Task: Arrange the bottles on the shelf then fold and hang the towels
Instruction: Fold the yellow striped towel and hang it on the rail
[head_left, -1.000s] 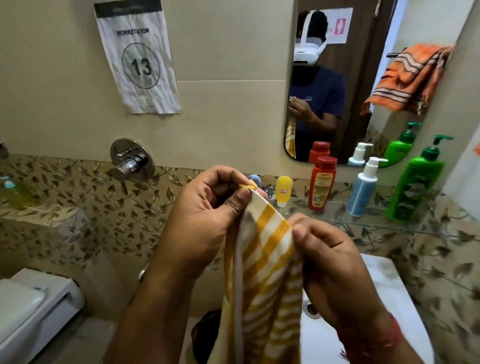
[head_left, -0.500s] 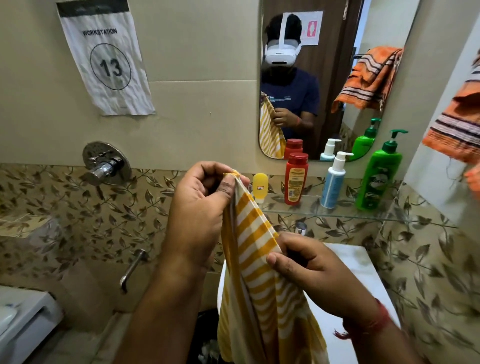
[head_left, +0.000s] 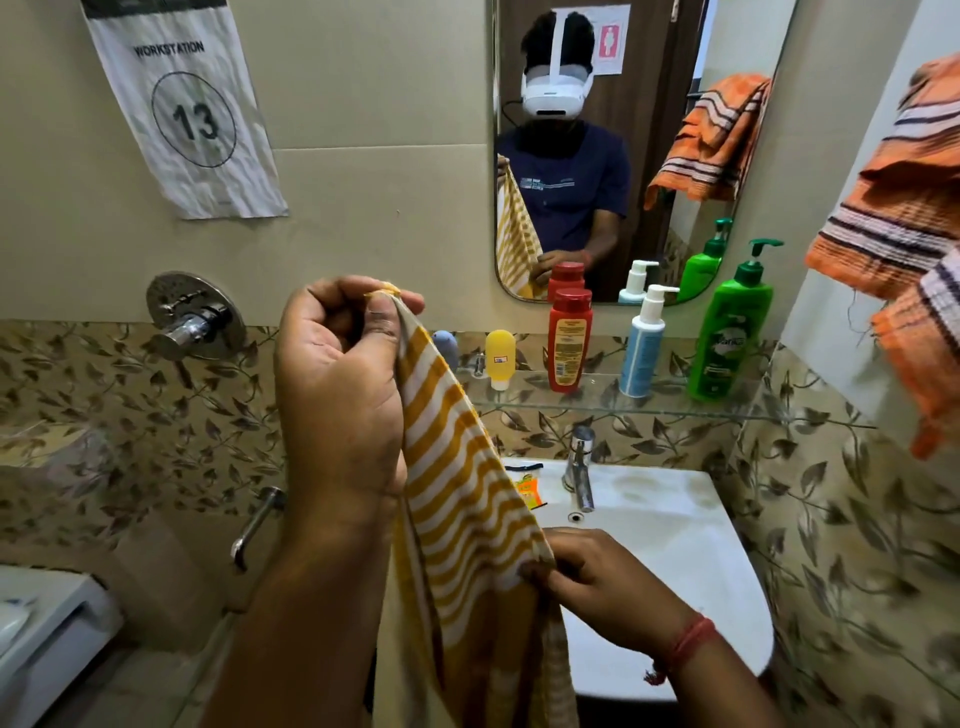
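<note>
While the bottles (head_left: 569, 340) already stand in a row on the glass shelf (head_left: 597, 408) at two o'clock, the folding step is in hand: the left hand (head_left: 340, 395) pinches the yellow striped towel (head_left: 457, 493) by its top corner, and the right hand (head_left: 602, 582) pinches its edge lower at five o'clock. Next, I judge, those corners must meet. Open room lies above the sink (head_left: 675, 545); an orange towel (head_left: 893, 228) hangs at three o'clock.

Yellow-and-white striped towel (head_left: 457, 499), orange towel (head_left: 904, 218) with dark stripes, red bottle (head_left: 569, 343), green bottle (head_left: 730, 338).
</note>
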